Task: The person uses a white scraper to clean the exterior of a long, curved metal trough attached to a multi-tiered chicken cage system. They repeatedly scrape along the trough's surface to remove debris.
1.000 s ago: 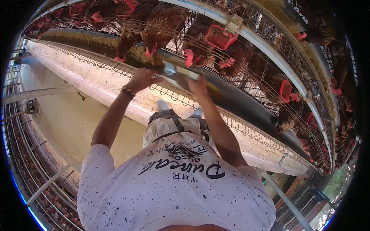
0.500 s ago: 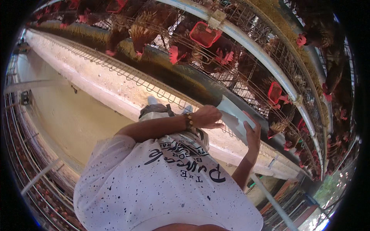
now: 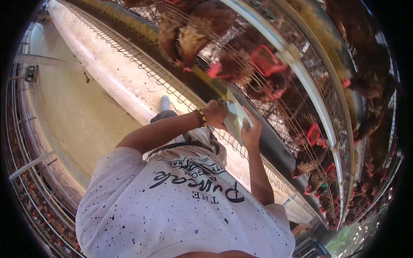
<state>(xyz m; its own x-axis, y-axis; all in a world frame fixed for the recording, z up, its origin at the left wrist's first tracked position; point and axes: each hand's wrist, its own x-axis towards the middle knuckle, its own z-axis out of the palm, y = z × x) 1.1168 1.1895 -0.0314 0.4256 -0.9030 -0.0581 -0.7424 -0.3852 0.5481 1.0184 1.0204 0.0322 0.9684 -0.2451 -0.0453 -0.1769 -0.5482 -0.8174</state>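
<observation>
A thin, pale, curved sheet [image 3: 235, 119] is tilted over the edge of the long feed trough [image 3: 269, 139]. My right hand [image 3: 251, 130] grips its right side, with the thumb on the near face and the other fingers partly hidden. My left hand [image 3: 215, 114], with a beaded bracelet at the wrist, is curled against the sheet's left edge. Its fingertips are out of sight, so what they hold cannot be made out. Brown feed [image 3: 219, 89] lies in the trough just beyond that hand.
Brown hens [image 3: 206, 32] stand in wire cages behind the trough, some with heads through the bars. Red cups [image 3: 266, 60] hang under a white pipe [image 3: 307, 79]. A wire rack [image 3: 142, 64] runs below the trough. A concrete aisle [image 3: 81, 103] and another cage row [image 3: 32, 193] lie left.
My view has turned and shifted along the trough. Both hands and the sheet appear farther left, and the left hand has dropped from over the sheet to its left edge.
</observation>
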